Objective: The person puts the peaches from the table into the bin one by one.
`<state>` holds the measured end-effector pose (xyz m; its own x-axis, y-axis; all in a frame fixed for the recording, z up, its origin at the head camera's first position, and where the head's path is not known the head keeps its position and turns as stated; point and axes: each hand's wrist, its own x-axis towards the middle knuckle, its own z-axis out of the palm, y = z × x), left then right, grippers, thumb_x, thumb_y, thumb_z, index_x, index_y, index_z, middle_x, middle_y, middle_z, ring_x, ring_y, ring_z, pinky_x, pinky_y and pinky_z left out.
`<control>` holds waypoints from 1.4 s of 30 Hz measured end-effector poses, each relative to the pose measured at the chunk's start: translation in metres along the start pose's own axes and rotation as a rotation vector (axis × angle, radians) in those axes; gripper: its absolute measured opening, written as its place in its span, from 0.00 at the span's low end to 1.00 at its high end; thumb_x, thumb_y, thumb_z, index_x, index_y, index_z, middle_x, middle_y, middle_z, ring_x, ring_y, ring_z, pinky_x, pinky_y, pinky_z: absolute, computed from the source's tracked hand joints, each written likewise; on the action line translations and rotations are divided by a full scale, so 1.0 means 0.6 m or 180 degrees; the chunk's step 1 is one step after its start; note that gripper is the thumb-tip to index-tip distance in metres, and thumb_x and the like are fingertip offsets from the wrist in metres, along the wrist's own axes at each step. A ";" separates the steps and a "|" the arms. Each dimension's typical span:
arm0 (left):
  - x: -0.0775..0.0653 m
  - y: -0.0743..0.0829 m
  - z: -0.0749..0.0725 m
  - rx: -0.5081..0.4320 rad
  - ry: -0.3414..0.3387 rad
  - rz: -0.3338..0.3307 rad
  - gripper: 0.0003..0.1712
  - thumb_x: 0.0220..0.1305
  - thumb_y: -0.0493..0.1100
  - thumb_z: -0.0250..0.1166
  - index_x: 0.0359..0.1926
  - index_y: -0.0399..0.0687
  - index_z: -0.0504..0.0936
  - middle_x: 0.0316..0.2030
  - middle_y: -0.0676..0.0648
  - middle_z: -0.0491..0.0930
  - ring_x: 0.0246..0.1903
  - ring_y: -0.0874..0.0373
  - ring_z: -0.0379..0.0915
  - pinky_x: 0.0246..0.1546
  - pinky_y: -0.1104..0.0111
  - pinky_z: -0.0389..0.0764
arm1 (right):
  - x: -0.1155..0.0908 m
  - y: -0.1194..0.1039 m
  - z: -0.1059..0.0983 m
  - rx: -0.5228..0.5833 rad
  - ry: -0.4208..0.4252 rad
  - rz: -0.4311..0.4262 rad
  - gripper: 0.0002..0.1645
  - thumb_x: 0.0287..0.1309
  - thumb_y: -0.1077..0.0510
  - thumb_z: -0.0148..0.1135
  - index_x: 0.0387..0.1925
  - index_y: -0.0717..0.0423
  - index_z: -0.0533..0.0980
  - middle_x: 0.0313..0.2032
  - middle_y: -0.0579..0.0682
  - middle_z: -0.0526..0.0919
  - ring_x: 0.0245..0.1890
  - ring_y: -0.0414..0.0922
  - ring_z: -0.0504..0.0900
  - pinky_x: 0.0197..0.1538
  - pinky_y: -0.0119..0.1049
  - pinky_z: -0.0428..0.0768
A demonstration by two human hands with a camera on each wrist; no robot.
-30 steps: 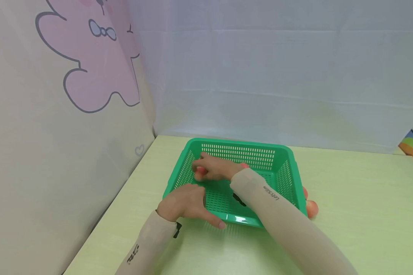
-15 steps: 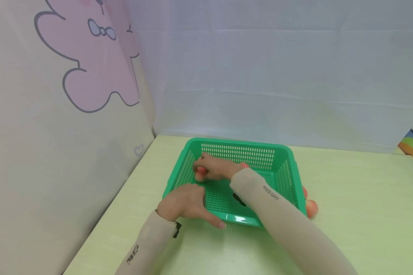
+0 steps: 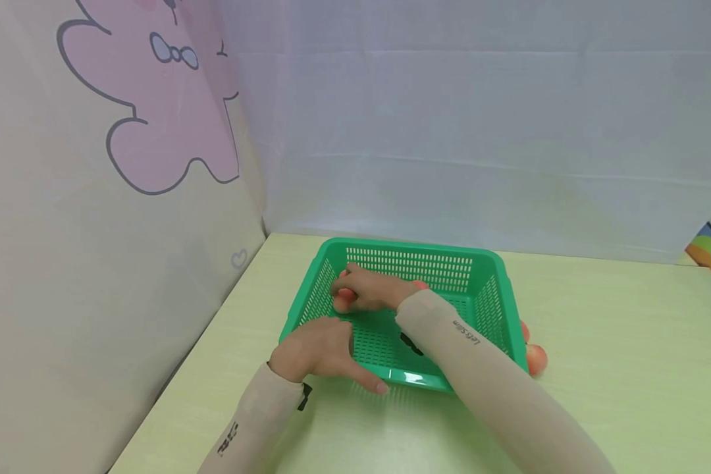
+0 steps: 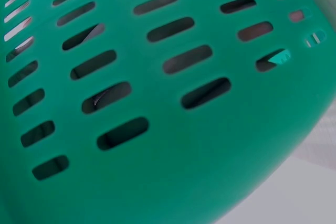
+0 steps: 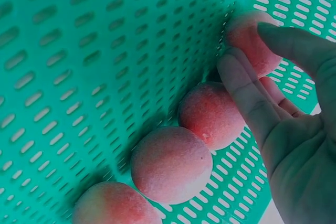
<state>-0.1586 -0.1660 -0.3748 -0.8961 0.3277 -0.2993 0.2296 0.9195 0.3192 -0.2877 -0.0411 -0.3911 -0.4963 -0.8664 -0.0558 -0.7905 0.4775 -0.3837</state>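
A green perforated plastic basket (image 3: 409, 377) stands on the table. My right hand (image 3: 370, 288) reaches into its left part, thumb and fingers pinching a peach (image 5: 252, 40) at the corner of two walls. Beside the fingers lies another peach (image 5: 211, 115), followed along the wall by a second peach (image 5: 171, 164) and a third peach (image 5: 116, 205). My left hand (image 3: 316, 349) holds the basket's near left corner, fingers bent over the rim and partly hidden, thumb stretched along the outside. Only the basket's slotted wall (image 4: 173, 140) fills the left wrist view.
Outside the basket's right wall, an orange-red peach (image 3: 536, 360) rests on the pale yellow table (image 3: 616, 368), another peach (image 3: 525, 331) partly hidden behind the basket. A white sheet (image 3: 480, 131) hangs at the back, and a printed wall covering (image 3: 124, 263) rises on the left.
Almost nothing differs. My right fingers and the peach they pinch have shifted only slightly; the left hand and basket stay in place.
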 end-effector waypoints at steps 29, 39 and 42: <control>0.000 0.001 -0.003 0.0018 -0.0091 0.0006 0.43 0.23 0.87 0.61 0.13 0.55 0.63 0.10 0.59 0.55 0.14 0.63 0.55 0.15 0.68 0.62 | -0.033 -0.045 -0.068 -0.0092 0.0112 0.0250 0.30 0.66 0.53 0.58 0.67 0.42 0.64 0.51 0.47 0.62 0.43 0.40 0.73 0.48 0.36 0.75; -0.001 0.004 -0.004 -0.0078 -0.0104 -0.0066 0.43 0.19 0.87 0.62 0.10 0.56 0.59 0.08 0.59 0.51 0.12 0.64 0.50 0.14 0.68 0.57 | -0.128 -0.120 -0.119 -0.0456 0.0964 -0.0125 0.26 0.66 0.48 0.58 0.64 0.40 0.67 0.56 0.43 0.63 0.24 0.36 0.73 0.29 0.30 0.74; 0.000 0.006 -0.004 -0.0037 -0.0129 -0.0112 0.44 0.18 0.88 0.62 0.10 0.57 0.58 0.08 0.59 0.50 0.12 0.63 0.48 0.14 0.68 0.56 | -0.173 -0.135 -0.122 -0.0395 0.1477 -0.0399 0.23 0.64 0.50 0.60 0.60 0.42 0.72 0.53 0.43 0.66 0.24 0.35 0.72 0.27 0.30 0.74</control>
<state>-0.1585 -0.1632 -0.3714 -0.8874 0.3039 -0.3466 0.1935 0.9280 0.3183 -0.1986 0.0209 -0.2869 -0.4798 -0.7752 0.4109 -0.8771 0.4121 -0.2468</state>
